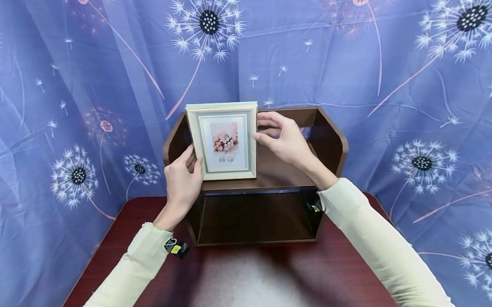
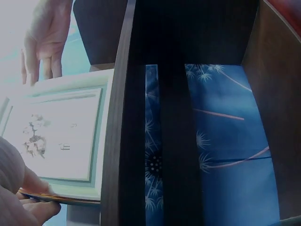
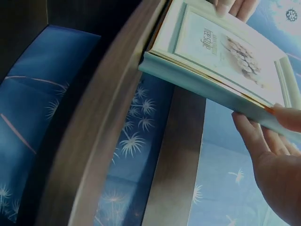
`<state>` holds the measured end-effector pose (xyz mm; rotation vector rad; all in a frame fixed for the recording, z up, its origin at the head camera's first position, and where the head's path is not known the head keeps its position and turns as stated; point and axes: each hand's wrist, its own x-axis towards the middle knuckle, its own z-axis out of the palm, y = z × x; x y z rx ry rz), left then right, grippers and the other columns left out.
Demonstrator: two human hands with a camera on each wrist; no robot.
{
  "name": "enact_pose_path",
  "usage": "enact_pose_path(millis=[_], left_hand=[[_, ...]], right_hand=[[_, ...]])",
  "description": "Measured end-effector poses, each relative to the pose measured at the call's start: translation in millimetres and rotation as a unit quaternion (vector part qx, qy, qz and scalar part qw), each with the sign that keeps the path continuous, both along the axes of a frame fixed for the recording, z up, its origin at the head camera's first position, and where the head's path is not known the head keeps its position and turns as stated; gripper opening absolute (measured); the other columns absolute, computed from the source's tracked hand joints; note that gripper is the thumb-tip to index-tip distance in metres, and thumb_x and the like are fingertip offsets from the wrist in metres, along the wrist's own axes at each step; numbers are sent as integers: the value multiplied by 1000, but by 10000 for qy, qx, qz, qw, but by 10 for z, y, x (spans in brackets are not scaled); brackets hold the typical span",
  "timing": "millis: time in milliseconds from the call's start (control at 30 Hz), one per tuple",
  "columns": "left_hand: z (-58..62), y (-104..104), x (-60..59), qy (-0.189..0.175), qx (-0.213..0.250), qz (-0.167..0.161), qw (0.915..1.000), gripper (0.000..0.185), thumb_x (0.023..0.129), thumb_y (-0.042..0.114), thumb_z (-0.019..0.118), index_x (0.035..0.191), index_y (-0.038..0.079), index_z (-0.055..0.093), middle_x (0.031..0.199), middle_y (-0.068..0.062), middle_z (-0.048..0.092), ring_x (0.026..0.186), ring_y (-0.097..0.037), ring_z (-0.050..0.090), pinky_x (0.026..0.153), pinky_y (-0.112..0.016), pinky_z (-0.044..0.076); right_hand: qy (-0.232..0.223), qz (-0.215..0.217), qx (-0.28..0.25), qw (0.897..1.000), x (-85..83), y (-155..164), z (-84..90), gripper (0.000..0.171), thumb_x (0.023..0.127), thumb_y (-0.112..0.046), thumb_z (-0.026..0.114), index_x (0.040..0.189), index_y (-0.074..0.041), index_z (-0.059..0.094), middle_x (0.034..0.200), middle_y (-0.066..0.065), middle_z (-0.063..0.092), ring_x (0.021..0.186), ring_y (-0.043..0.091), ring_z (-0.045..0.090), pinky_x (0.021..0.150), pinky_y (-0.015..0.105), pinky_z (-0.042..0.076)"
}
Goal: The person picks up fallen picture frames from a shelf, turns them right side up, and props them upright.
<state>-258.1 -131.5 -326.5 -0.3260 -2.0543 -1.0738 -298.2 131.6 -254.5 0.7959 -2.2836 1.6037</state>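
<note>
Cloth with big puffy flowers (image 1: 39, 113) is seen to the left of the brown shelf (image 1: 329, 144). By the shelf's left side, the left edge of the pale picture frame (image 1: 226, 141) is pinched by the left hand (image 1: 181, 182), with the thumb in front and the fingers behind. Next, the frame is held up at the front of the shelf's upper board (image 1: 281, 182), left of the shelf's middle; whether the board is touched by its bottom cannot be told. A second edge (image 1: 221, 103) is seen behind it, but whether that is another frame cannot be told. It should be light and stiff, and maybe a bit slippery. If the front is covered with glass, it could be cracked or smudged, so the side rims are best used for gripping. Nearer the shelf's right side, the frame's right edge is pinched by the right hand (image 1: 284, 140), thumb in front, fingers behind.
</note>
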Motion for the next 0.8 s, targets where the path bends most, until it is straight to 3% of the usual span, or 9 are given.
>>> enact_pose_path(millis=[167,300,633,800], left_hand=[[-19,7,53,54,124,-21,9999,45,96,-1,69,140,-5,64,122,-24,74,109,-33,76,86,-47,63],[-42,18,75,60,205,91,9997,44,96,1,70,140,-2,65,120,-22,75,106,-32,78,85,-48,63],[-74,78,45,-150,777,277,9965,43,96,5,72,139,6,68,119,-16,78,104,-26,80,86,-38,62],[-74,95,16,-204,826,257,9960,42,97,5,71,139,5,68,120,-16,79,106,-27,80,86,-36,62]], right_hand=[[209,-84,499,9985,41,41,-84,48,95,-6,76,141,-2,61,135,21,71,113,36,76,93,35,62],[56,-17,832,9965,52,58,-148,47,97,-8,75,142,-2,60,136,20,71,116,34,76,94,40,61],[-77,56,944,9955,45,86,-196,47,97,-9,74,142,-1,60,136,20,71,118,33,74,96,38,61],[-180,139,925,9955,34,93,-244,47,96,-6,74,141,0,60,134,21,72,120,34,74,96,34,60]])
